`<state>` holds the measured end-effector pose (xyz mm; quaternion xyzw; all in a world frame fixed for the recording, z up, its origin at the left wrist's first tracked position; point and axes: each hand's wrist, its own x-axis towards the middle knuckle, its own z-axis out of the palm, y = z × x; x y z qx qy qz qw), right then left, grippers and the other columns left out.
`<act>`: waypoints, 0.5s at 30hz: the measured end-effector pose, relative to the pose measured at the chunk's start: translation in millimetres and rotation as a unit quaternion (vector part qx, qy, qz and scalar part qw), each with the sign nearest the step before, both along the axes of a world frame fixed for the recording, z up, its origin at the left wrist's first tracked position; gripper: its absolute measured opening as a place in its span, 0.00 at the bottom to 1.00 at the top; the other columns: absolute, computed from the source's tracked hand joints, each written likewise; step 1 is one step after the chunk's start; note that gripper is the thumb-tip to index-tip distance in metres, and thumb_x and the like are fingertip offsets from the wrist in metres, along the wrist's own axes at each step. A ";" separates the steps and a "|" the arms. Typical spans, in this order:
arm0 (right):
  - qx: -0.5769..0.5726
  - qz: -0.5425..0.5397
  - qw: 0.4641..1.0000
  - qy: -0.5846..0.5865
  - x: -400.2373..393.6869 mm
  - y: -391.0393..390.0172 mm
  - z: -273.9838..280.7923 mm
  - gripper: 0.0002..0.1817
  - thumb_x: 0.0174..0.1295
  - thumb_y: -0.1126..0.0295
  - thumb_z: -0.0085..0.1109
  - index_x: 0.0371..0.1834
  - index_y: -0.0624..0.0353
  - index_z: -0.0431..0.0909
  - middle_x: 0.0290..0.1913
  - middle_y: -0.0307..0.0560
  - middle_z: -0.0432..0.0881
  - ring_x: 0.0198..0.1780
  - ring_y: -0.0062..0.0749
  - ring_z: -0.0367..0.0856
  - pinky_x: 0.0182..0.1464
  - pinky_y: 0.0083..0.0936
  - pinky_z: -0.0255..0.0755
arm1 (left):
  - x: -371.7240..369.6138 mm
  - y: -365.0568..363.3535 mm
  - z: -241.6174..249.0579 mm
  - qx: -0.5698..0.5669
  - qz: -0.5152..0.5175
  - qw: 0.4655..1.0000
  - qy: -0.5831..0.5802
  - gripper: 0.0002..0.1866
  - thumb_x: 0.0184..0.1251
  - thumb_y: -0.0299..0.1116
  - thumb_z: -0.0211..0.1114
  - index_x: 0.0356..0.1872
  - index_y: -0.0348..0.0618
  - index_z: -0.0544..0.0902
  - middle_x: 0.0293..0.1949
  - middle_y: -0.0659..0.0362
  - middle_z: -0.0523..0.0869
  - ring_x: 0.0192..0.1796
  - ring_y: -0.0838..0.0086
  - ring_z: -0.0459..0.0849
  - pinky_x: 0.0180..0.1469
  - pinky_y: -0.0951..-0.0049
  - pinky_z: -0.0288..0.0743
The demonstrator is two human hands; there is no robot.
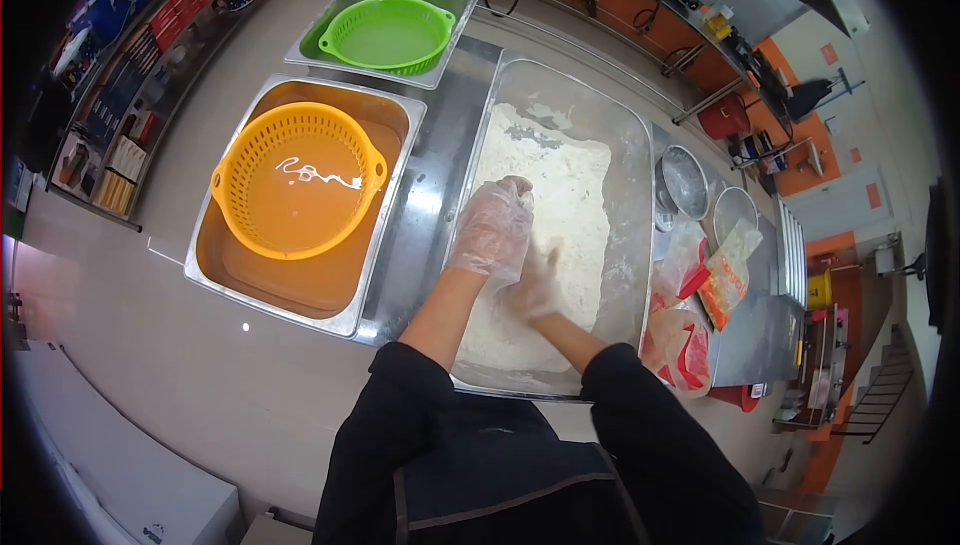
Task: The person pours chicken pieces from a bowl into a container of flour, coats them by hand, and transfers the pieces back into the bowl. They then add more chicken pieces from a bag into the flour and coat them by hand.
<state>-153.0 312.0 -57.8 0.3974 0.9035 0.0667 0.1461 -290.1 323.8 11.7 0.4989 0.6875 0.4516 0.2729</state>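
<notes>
Your left hand [493, 225], gloved, is curled over the flour [570, 185], near the metal tray [627, 235]'s left edge; can't tell what's inside it. Your right hand [535, 290] is blurred, just beside, lower in the tray; opening unclear. Flour lies inside the tray, reaching toward its near edge.

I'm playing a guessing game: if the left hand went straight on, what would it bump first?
Probably the white powder just ahead of the left hand. If it's higher up, maybe the far wall of the metal tray; its height is hard to tell.
</notes>
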 end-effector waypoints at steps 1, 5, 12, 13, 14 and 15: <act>-0.037 0.049 0.998 0.027 9.5 -15.0 2.4 0.30 0.57 0.48 0.33 0.62 0.48 0.52 0.66 0.44 0.45 0.67 0.46 0.32 0.59 0.59 0.25 | -0.1 -0.6 1.2 -0.008 -0.003 1.000 -0.004 0.12 0.58 0.37 0.51 0.39 0.43 0.75 0.34 0.51 0.79 0.36 0.62 0.78 0.40 0.69 0.71; -0.106 0.032 0.992 0.064 21.5 24.4 -34.0 0.34 0.56 0.46 0.34 0.64 0.53 0.48 0.66 0.47 0.44 0.67 0.47 0.30 0.60 0.59 0.25 | 0.6 1.8 0.0 -0.037 -0.010 0.999 0.033 0.13 0.58 0.37 0.50 0.41 0.42 0.74 0.36 0.51 0.79 0.38 0.62 0.78 0.42 0.69 0.71; -0.283 -0.145 0.924 0.210 10.6 37.8 -23.0 0.40 0.54 0.46 0.41 0.65 0.56 0.42 0.66 0.47 0.44 0.67 0.40 0.36 0.61 0.52 0.36 | 7.0 -3.1 11.7 0.005 -0.014 0.999 0.050 0.18 0.51 0.43 0.59 0.37 0.39 0.75 0.32 0.52 0.80 0.35 0.65 0.79 0.41 0.70 0.71; -0.401 -0.230 0.807 0.366 22.0 53.0 -25.9 0.40 0.54 0.46 0.41 0.65 0.56 0.41 0.66 0.47 0.44 0.67 0.40 0.36 0.61 0.51 0.37 | 5.4 -2.7 13.7 0.007 -0.039 0.998 0.046 0.19 0.49 0.44 0.61 0.36 0.39 0.76 0.31 0.52 0.80 0.34 0.66 0.79 0.40 0.71 0.71; -0.473 -0.299 0.676 0.479 30.2 64.2 -19.4 0.39 0.55 0.46 0.41 0.65 0.56 0.41 0.66 0.47 0.44 0.67 0.40 0.37 0.61 0.50 0.37 | 5.8 -2.6 15.8 0.008 -0.066 0.997 0.042 0.20 0.47 0.45 0.63 0.36 0.39 0.76 0.30 0.53 0.79 0.34 0.67 0.78 0.40 0.71 0.71; -0.489 -0.317 0.622 0.523 35.4 72.0 -14.1 0.39 0.55 0.47 0.40 0.65 0.56 0.41 0.66 0.46 0.43 0.67 0.40 0.37 0.62 0.49 0.38 | 8.3 -3.3 20.9 0.012 -0.111 0.993 0.030 0.21 0.45 0.46 0.64 0.35 0.39 0.76 0.29 0.53 0.79 0.33 0.68 0.78 0.39 0.72 0.71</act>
